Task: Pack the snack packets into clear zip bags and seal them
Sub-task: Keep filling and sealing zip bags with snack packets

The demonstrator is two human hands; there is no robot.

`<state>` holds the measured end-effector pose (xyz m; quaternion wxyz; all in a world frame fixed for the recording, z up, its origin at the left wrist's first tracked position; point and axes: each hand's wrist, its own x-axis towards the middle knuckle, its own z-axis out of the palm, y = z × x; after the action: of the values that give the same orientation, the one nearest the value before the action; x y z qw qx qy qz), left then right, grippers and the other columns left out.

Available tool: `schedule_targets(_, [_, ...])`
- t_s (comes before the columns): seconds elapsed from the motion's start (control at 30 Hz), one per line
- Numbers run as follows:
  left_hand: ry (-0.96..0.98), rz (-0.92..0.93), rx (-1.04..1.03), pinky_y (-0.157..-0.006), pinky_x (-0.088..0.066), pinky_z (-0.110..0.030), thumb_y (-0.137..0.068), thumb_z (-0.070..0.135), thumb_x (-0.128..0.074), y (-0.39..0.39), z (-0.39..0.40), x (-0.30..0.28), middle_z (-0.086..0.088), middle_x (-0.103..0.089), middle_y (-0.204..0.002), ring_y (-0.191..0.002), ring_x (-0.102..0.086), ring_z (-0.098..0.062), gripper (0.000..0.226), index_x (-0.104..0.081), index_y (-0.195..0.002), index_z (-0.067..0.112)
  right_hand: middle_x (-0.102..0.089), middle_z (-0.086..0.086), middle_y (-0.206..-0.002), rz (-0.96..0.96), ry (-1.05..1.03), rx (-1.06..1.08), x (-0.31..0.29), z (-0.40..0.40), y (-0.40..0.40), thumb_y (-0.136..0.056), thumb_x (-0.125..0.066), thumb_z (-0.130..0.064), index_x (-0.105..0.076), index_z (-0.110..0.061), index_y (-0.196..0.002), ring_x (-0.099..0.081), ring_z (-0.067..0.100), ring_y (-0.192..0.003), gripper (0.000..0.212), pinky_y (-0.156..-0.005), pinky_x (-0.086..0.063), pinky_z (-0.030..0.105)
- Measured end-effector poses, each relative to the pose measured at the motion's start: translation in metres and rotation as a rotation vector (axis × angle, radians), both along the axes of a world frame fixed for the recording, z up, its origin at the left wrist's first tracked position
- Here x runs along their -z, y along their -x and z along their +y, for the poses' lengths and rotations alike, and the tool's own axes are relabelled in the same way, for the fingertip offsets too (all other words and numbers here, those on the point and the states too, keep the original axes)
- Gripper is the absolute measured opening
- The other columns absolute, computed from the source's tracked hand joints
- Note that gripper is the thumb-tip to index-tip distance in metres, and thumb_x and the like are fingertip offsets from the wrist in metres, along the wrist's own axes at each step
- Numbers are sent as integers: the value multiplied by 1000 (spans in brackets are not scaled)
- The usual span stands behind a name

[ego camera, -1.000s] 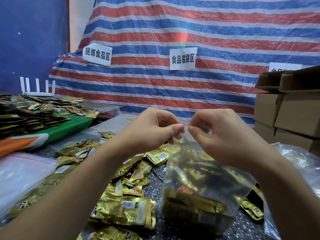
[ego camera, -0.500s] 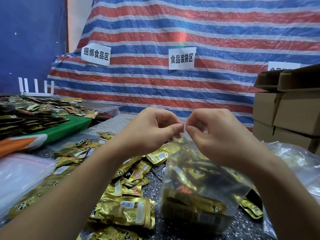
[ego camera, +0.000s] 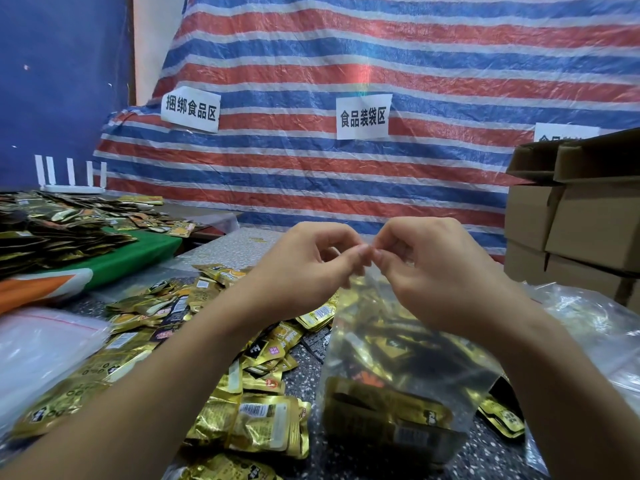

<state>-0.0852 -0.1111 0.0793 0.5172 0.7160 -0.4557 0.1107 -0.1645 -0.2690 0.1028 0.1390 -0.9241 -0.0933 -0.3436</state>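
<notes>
A clear zip bag (ego camera: 398, 368) filled with gold snack packets stands upright on the speckled table, just right of centre. My left hand (ego camera: 308, 268) and my right hand (ego camera: 433, 268) meet above it, fingertips together, both pinching the bag's top edge at its middle. Loose gold and black snack packets (ego camera: 252, 417) lie scattered on the table to the left of the bag and under my left forearm. The bag's zip strip is mostly hidden behind my fingers.
A stack of empty clear zip bags (ego camera: 38, 351) lies at the left edge. Another heap of packets (ego camera: 52, 230) sits on a green cloth at far left. Cardboard boxes (ego camera: 581, 216) stand at the right, with crinkled clear plastic (ego camera: 595, 327) below them. A striped tarp hangs behind.
Both hands stay pinched on the bag's top edge, fingertips now touching each other. The bag has not shifted on the table.
</notes>
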Motion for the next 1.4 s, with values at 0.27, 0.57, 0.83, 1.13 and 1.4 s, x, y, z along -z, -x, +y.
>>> schedule_targets(0.27, [337, -169, -158, -55, -41, -17, -92, 13, -67, 9, -2, -5, -2, -65, -65, -59, -54, -7, 19, -71, -74, 12, -65, -10, -70, -103, -60, -60, -14, -8, 12, -91, -66, -30, -63, -27, -75, -60, 6, -69, 18, -68, -52, 36])
schedule_targets(0.57, [509, -203, -340, -50, -43, -32, -95, 18, -64, 5, 7, -7, -1, -64, -69, -58, -55, -16, 19, -70, -77, 17, -66, -8, -67, -123, -120, -61, -13, -11, 11, -91, -68, -27, -63, -25, -72, -61, 6, -71, 20, -65, -46, 24])
schedule_targets(0.83, [576, -131, -430, -54, -43, -22, -95, 20, -64, -14, 17, -8, 12, -60, -62, -56, -51, -1, 21, -68, -75, 25, -62, -12, -69, -47, -114, 24, -11, -18, 5, -92, -68, -30, -62, -28, -73, -57, -2, -73, 20, -55, -38, 18])
schedule_targets(1.13, [568, -129, -471, -53, -45, -27, -96, 22, -63, -25, 19, -6, 11, -61, -65, -57, -51, 0, 18, -68, -79, 26, -65, -7, -64, -4, -176, 23, -13, -28, 3, -92, -69, -27, -65, -26, -74, -59, 1, -62, 19, -50, -42, 18])
schedule_targets(1.4, [557, -93, -461, -50, -38, -26, -96, 23, -62, -28, 21, -7, 4, -60, -62, -52, -46, -5, 22, -71, -79, 14, -60, -3, -58, -13, -182, 29, -12, -27, 2, -90, -72, -33, -64, -25, -71, -51, 3, -49, 22, -43, -40, 17])
